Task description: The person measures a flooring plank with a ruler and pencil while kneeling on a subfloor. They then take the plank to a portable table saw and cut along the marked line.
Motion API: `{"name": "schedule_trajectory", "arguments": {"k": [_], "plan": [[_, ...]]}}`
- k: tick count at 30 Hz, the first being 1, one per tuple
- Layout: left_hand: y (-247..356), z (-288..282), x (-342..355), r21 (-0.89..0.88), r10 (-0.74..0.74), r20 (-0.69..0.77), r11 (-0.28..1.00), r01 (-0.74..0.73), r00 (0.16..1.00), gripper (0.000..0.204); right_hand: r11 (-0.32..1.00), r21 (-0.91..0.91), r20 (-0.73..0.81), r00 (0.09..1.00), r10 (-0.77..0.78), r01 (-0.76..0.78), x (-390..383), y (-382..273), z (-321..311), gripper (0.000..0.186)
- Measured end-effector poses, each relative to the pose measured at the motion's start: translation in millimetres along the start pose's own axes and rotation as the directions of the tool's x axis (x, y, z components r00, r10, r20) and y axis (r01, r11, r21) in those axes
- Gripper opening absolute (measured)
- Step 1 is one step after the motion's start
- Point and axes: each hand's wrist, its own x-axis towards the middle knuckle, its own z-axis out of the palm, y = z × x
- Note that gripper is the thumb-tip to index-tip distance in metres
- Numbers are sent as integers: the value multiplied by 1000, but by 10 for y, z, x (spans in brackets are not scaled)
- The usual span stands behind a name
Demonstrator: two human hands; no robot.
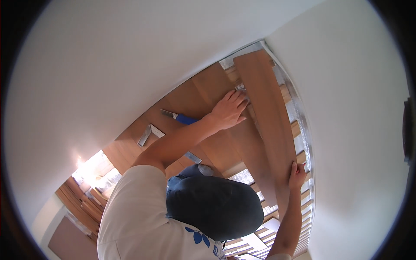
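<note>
A long brown floor plank lies slantwise over wooden battens beside the right wall, its far end near the corner. My right hand grips its right edge, with the thumb on top and a small reddish spot by the fingers that I cannot make out. My left hand rests at the edge of the laid floorboards, left of the plank, fingers loosely bent and slightly apart, fingertips near silvery foil. By my left forearm lie a blue-handled tool with a narrow blade and a metal try square.
Battens with silvery foil between them run along the right wall. Another flat metal piece lies near my dark-clothed knee. More planks are stacked at lower left, near a bright patch. A white wall borders the far side.
</note>
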Motion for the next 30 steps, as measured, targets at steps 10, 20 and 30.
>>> {"name": "schedule_trajectory", "arguments": {"k": [10,20,30], "plan": [[-132,189,-6,15,-91,6,996,91,996,60,995,-43,1,996,-86,86,566,394,356,34],[-139,171,-35,-81,-160,-56,985,155,986,61,988,-31,12,989,-150,151,781,538,522,32],[-129,151,-42,-55,-177,-67,983,174,982,69,988,-20,93,984,-150,153,821,580,698,33]]}}
